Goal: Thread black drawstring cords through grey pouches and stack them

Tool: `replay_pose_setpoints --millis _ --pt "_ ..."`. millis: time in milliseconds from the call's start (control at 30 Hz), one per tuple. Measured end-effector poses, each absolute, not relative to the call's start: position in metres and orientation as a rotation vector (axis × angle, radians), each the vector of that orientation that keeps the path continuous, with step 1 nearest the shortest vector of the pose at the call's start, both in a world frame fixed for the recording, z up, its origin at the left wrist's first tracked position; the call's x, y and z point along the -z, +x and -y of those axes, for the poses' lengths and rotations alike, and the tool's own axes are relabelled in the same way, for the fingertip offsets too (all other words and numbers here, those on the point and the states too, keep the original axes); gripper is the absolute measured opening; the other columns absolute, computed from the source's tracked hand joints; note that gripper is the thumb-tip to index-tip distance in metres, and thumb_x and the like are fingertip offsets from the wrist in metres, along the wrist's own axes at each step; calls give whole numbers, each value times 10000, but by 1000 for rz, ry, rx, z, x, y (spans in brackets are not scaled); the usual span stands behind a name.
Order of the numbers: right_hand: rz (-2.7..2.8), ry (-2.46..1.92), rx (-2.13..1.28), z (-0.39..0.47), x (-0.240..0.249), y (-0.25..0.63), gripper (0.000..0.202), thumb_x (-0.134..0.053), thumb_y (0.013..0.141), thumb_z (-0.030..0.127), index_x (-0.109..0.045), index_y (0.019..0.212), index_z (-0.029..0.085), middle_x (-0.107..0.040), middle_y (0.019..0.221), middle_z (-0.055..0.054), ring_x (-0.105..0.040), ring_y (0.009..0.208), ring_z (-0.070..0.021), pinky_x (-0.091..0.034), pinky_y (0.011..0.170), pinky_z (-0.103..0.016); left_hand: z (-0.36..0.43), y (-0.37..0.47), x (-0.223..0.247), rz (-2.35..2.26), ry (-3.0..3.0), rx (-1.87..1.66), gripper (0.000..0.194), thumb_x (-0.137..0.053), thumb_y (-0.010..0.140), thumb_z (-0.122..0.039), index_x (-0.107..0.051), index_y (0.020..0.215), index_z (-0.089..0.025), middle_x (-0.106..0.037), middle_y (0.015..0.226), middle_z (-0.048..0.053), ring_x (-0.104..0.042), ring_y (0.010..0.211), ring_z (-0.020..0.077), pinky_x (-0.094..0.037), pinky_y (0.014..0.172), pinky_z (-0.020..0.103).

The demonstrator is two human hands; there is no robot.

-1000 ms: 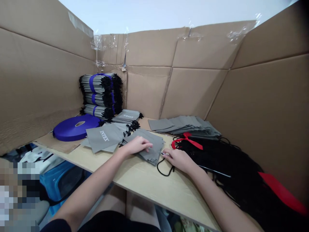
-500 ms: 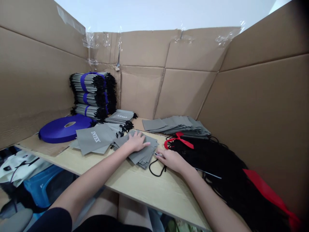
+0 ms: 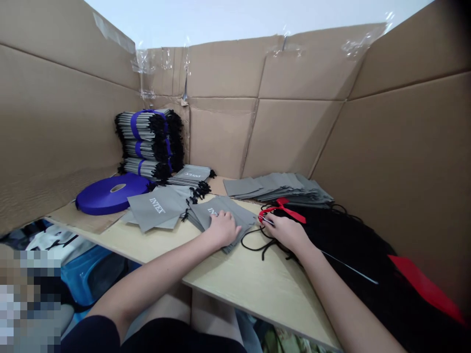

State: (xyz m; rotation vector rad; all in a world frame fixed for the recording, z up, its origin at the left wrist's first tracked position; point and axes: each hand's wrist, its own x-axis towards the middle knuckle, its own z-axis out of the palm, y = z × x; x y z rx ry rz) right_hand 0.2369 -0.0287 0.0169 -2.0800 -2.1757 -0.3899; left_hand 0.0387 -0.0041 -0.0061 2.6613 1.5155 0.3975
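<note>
My left hand (image 3: 224, 229) presses down on a fanned pile of grey drawstring pouches (image 3: 243, 215), its thumb out to the side and its fingers lying over the lettering of the top pouch. My right hand (image 3: 289, 232) is closed around a long thin metal rod (image 3: 355, 270). The rod's front end points at the right edge of the pile, and its back end passes behind my wrist. Black cord (image 3: 247, 241) loops on the table below my right hand. Beside that hand lies a large bundle of black cords (image 3: 342, 240) tied with red ribbon (image 3: 292, 214).
A roll of purple ribbon (image 3: 110, 198) lies at the left. Behind it stand stacked pouch bundles (image 3: 143, 147). Pouches marked INTEX (image 3: 158, 208) lie left of my hand, plain grey pouches (image 3: 275, 187) at the back. Cardboard walls (image 3: 221, 132) enclose the table (image 3: 250, 279).
My right hand has moved away from me with the rod, toward the red ribbon. My left hand is nearer the pile's right side, and lettering now shows on the top pouch. The view has shifted.
</note>
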Motion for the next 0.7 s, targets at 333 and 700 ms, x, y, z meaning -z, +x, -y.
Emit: replay_pose_setpoints --millis 333,700 --pt "2226 -2039 367 28 -8 228 274 -352 890 410 -571 922 249 -678 837 -42 -634 753 -208 -330 512 -237 -36 -90 -31 -996 2720 -648 436 -299 837 -111 -550 1177 -217 -481 1265 73 -367 1216 185 -273 1039 349" --pt "2103 -1979 503 21 -5 212 290 -340 897 395 -572 962 233 -682 777 -52 -639 702 -212 -317 503 -245 -7 -245 -8 -1696 2648 -17 606 -490 769 -244 -334 1342 -360 -180 1478 35 -55 1354 327 -200 1003 560"
